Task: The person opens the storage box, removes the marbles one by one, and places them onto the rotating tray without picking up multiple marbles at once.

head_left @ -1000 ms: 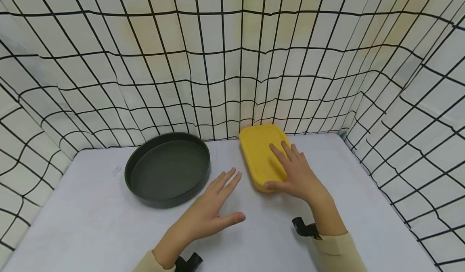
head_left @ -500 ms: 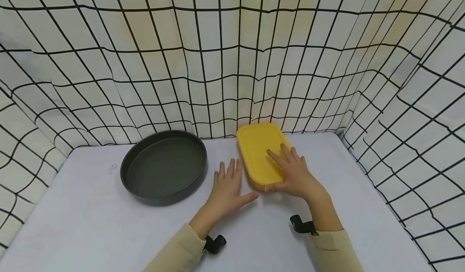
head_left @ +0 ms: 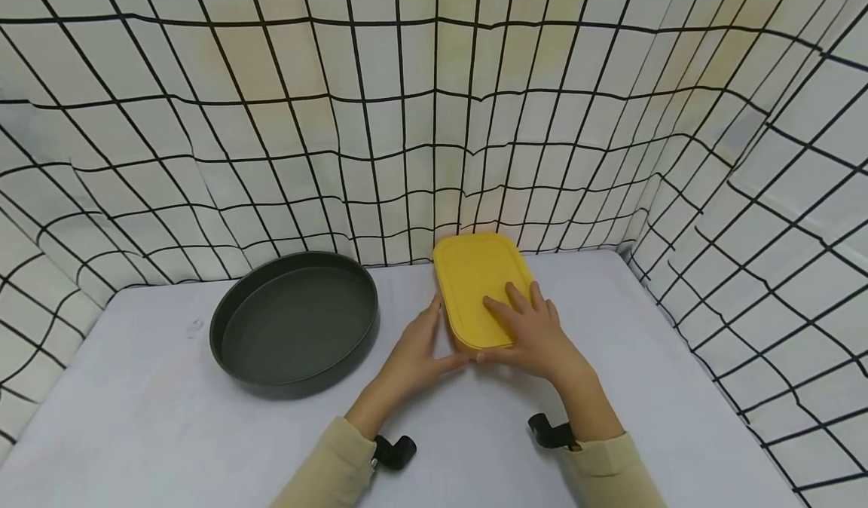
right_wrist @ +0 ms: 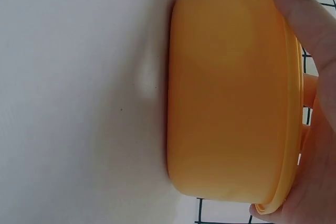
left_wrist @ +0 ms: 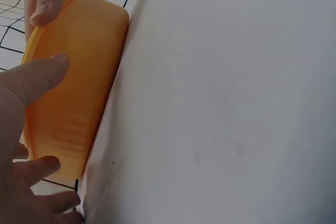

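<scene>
A yellow lidded box (head_left: 475, 274) stands on the white table near the back wall, seen side-on in the left wrist view (left_wrist: 79, 77) and the right wrist view (right_wrist: 226, 93). My left hand (head_left: 417, 350) touches its near left corner, fingers straight along the left wall and thumb (left_wrist: 37, 77) against the side. My right hand (head_left: 532, 335) lies flat on the lid with straight fingers, and its thumb (right_wrist: 299, 19) presses the near rim.
A dark round baking pan (head_left: 298, 387) sits empty to the left of the box, a short gap from my left hand. Grid-patterned cloth walls (head_left: 407, 116) close in the table (head_left: 169, 433) at the back and on both sides.
My left hand has slid forward and right across the table until it touches the box's near left corner. The right hand has stayed on the lid.
</scene>
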The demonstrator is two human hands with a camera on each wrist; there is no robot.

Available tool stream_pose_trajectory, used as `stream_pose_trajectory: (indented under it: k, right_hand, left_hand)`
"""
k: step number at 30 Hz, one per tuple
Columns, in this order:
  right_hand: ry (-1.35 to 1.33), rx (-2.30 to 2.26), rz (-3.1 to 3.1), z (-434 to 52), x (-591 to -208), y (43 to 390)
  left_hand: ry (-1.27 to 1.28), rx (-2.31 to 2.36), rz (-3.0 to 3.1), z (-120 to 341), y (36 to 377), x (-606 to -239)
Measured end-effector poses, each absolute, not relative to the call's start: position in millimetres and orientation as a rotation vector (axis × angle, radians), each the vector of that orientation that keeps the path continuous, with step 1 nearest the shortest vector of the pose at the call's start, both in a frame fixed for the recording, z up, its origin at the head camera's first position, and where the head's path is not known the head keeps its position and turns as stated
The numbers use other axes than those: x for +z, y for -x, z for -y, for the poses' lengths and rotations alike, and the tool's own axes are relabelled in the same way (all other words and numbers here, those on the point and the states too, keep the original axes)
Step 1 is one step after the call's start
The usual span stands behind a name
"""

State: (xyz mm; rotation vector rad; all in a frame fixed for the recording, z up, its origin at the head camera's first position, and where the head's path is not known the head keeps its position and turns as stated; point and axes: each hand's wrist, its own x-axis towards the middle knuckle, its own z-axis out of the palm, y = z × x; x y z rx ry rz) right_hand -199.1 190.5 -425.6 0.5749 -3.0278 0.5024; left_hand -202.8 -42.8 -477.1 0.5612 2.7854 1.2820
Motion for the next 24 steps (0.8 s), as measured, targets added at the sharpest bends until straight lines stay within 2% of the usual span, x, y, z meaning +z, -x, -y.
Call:
stream_pose_trajectory:
  k: [9,24]
  right_hand:
    - [-0.583,0.442,3.04,-185,-428,197]
    - [-0.629,0.38,3.023,-181,-429,195]
  left_hand:
    - [-0.579,0.573,-3.129,43,201,-474]
    - [-0.495,0.542,-3.14,36,202,-466]
